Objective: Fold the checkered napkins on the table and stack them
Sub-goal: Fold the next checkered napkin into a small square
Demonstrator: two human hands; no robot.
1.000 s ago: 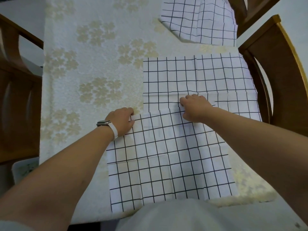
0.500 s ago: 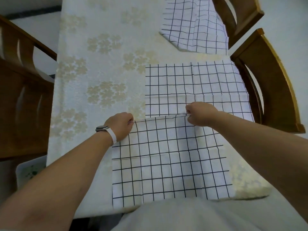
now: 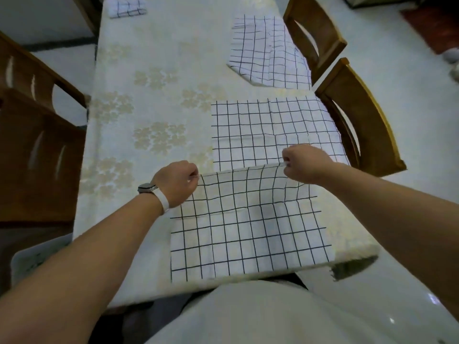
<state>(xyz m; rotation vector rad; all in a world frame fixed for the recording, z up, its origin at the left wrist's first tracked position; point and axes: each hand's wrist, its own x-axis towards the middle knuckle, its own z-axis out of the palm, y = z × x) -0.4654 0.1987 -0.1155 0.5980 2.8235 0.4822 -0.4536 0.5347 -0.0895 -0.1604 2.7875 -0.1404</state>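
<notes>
A white napkin with a black grid (image 3: 248,227) lies at the table's near edge. My left hand (image 3: 177,183) pinches its far left corner. My right hand (image 3: 304,165) pinches its far right corner. The far edge is raised off the table between them. A second checkered napkin (image 3: 270,130) lies flat just beyond, partly under the lifted edge. A third, rumpled napkin (image 3: 268,55) lies farther back on the right. A small folded checkered napkin (image 3: 128,8) sits at the far left end of the table.
The table wears a cream cloth with pale flower prints (image 3: 149,100). Wooden chairs stand on the right (image 3: 357,120) and on the left (image 3: 37,135). A white tray or bin (image 3: 37,256) shows below the table's left edge.
Both hands have lifted the near napkin's far edge off the table; a second ago it lay flat. My head has tilted up, bringing the table's far end into view.
</notes>
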